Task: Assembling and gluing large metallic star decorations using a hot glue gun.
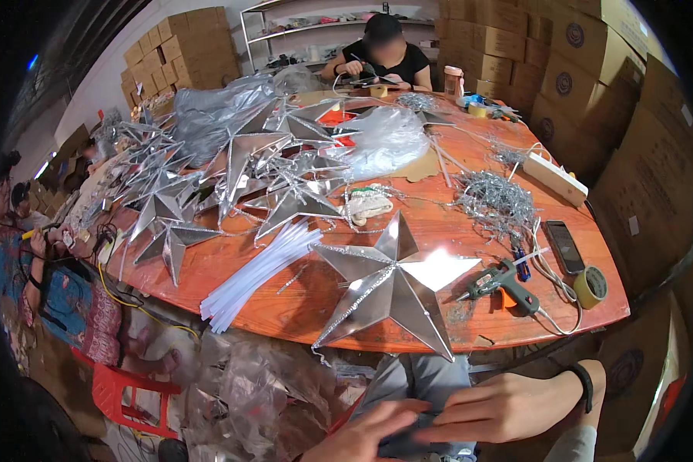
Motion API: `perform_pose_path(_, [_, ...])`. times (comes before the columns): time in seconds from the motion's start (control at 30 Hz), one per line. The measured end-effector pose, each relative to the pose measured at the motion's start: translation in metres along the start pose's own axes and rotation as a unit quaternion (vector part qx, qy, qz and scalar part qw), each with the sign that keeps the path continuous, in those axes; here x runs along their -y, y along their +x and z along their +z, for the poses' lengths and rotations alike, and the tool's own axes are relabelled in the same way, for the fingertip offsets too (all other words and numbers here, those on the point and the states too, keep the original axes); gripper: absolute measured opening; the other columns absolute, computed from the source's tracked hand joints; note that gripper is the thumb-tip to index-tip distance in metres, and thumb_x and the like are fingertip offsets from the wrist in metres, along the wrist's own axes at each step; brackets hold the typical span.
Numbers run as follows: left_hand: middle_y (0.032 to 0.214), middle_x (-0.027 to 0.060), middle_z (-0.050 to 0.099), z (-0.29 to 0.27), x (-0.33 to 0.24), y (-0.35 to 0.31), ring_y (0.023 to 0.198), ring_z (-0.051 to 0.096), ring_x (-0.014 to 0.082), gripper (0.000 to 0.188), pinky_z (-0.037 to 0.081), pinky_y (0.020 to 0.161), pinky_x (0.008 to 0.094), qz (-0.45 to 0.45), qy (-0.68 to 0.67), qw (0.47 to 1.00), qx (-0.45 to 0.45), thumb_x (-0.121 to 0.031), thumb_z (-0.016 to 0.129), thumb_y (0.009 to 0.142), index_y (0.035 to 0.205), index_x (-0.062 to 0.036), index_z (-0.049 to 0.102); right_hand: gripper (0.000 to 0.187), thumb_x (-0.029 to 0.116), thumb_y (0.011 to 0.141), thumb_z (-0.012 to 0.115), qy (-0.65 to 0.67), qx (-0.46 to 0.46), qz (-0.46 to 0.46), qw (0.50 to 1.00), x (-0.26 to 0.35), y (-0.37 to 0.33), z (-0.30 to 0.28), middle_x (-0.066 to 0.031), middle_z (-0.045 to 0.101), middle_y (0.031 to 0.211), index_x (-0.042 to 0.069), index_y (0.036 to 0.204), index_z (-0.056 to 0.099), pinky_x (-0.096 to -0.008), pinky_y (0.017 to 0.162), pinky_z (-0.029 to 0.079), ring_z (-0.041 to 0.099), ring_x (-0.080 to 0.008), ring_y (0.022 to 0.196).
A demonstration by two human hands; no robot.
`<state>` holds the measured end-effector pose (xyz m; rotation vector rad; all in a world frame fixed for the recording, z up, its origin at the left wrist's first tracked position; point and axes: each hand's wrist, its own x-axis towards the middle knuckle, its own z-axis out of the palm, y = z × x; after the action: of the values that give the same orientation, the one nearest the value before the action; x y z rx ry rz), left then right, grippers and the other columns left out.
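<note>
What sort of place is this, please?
Probably a small craft workshop: shiny silver five-pointed stars lie on the reddish wooden table with a dark-green glue gun, and brown cardboard boxes stand stacked beyond it.

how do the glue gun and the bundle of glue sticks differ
Colour: the glue gun is dark green with an orange trigger; the bundle of glue sticks is translucent white. Shape: the gun has a body and grip; the sticks are long, thin and straight. Number: one gun, many sticks. Both lie on the reddish table.
</note>
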<state>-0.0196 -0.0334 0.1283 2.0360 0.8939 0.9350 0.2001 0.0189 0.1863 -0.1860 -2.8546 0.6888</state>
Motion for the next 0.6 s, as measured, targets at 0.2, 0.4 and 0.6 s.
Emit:
perform_pose_path(0.2, [0.116, 0.0192, 0.052, 0.030, 0.007, 0.006, 0.103, 0.054, 0.0317, 0.051, 0.045, 0.083, 0.0349, -0.024, -0.071, 0.996, -0.044, -0.013, 0.065, 0.080, 0.123, 0.0006, 0.042, 0.035, 0.009, 0.069, 0.056, -0.059, -0.073, 0.046, 0.994, 0.001, 0.001, 0.004, -0.0082, 0.051, 0.085, 0.000, 0.103, 0.053, -0.0264, 0.057, 0.050, 0.056, -0.0185, 0.078])
perform_pose_path(0.4, [0.097, 0.0161, 0.061, 0.045, 0.018, 0.002, 0.082, 0.062, 0.0304, 0.037, 0.049, 0.068, 0.0344, 0.001, 0.027, 0.993, -0.112, -0.006, 0.058, 0.083, 0.116, 0.0011, 0.044, 0.034, 0.008, 0.069, 0.057, -0.129, -0.152, 0.020, 0.980, -0.003, -0.001, 0.001, -0.0070, 0.053, 0.094, 0.000, 0.102, 0.056, -0.0253, 0.059, 0.050, 0.056, -0.0188, 0.081])
perform_pose_path(0.6, [0.071, 0.0141, 0.062, 0.042, 0.008, 0.010, 0.063, 0.062, 0.0299, 0.015, 0.048, 0.055, 0.0336, -0.012, -0.049, 0.983, -0.179, -0.004, 0.052, 0.084, 0.097, 0.0008, 0.048, 0.034, 0.007, 0.070, 0.056, -0.102, -0.160, 0.037, 0.981, -0.008, -0.004, 0.008, -0.0075, 0.052, 0.094, -0.001, 0.103, 0.057, -0.0252, 0.057, 0.049, 0.055, -0.0187, 0.080])
